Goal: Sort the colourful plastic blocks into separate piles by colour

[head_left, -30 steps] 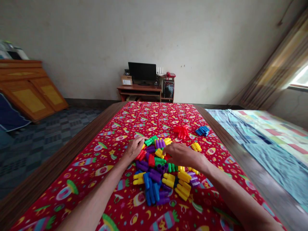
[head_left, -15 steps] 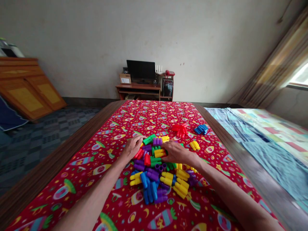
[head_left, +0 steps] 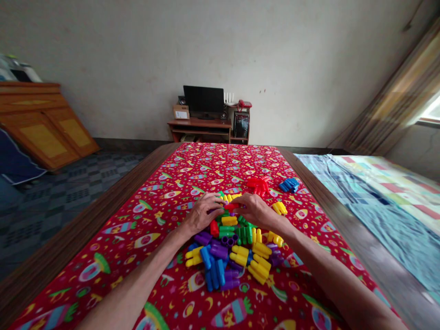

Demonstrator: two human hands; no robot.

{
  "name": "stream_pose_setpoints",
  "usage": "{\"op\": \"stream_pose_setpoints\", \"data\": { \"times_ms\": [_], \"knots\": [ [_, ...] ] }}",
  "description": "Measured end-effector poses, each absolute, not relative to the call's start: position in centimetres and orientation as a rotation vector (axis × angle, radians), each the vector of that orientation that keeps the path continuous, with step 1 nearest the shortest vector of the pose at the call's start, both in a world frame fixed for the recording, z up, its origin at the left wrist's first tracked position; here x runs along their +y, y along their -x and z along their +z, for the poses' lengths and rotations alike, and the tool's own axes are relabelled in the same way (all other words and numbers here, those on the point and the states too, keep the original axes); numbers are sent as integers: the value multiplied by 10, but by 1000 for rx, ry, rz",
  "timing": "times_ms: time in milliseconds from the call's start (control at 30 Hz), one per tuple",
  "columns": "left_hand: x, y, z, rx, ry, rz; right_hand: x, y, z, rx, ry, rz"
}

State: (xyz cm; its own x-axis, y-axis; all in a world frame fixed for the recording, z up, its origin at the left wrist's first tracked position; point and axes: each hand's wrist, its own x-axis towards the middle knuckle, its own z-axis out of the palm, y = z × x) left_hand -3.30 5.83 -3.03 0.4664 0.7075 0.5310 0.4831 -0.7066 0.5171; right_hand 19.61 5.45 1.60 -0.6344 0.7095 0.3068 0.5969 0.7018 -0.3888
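- Logging the left hand: arched palm-down over the upper left of the heap, fingers spread across the blocks; cannot tell whether it grips any.
- Right hand: arched palm-down over the upper right of the heap, close beside the left hand, the two sets of fingertips almost meeting around a red block; clamped or merely resting, cannot tell.
- Plastic building blocks: loose heap of finned tubes in blue, yellow, purple, green and red, lying under and nearer the person than both hands, mid-table.
- Red block cluster: interlocked, just past the heap's far end.
- Blue block cluster: interlocked, to the right of the red cluster and apart from it.
- Yellow block: just off the heap's right side.
- Table: long, with a dark wooden edge strip on each side.
- Rocket-print cloth: red, covering the table top; it runs well beyond the heap to the left, right and far end.
- Checkered floor: below and beyond the table's left edge.
- Bed: striped cover, directly beyond the table's right edge.
- Desk: against the far wall, well past the table's far end, carrying a monitor.
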Motion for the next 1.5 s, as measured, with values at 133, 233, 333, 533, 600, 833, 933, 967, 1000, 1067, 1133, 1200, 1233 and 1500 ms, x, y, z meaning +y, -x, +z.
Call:
{"op": "stream_pose_setpoints", "data": {
  "times_ms": [133,233,333,533,600,833,933,967,1000,1067,1133,1200,1233,1500],
  "knots": [
    [59,35,-33,1032,-2384,1096,73,-221,25,-2252,1169,210],
    [56,35,-31,1053,-2378,1107,93,-250,23,-2004,1338,69],
    [54,33,-29,1070,-2373,1137,109,-270,13,-1946,1458,31],
    [54,30,-28,1110,-2361,1172,113,-269,-1,-1989,1539,25],
    [52,30,-27,1148,-2343,1165,110,-266,1,-1997,1574,-12],
    [57,45,-20,1362,-2179,1235,92,-252,21,-2078,1583,-99],
    [69,63,-22,1408,-2218,1125,76,-230,27,-2204,1347,31],
    [73,69,-24,1407,-2241,1086,69,-220,27,-2262,1220,120],
    [75,73,-27,1406,-2257,1064,61,-209,27,-2325,1067,219],
    [78,77,-32,1411,-2262,1066,44,-185,25,-2463,735,378],
    [76,76,-35,1400,-2252,1066,29,-162,21,-2622,468,402],
    [72,74,-35,1362,-2234,1008,21,-146,15,-2749,338,330],
    [70,73,-34,1340,-2216,966,19,-141,13,-2785,323,300],
    [67,70,-30,1275,-2087,828,41,-176,23,-2337,784,561]
  ]
}}
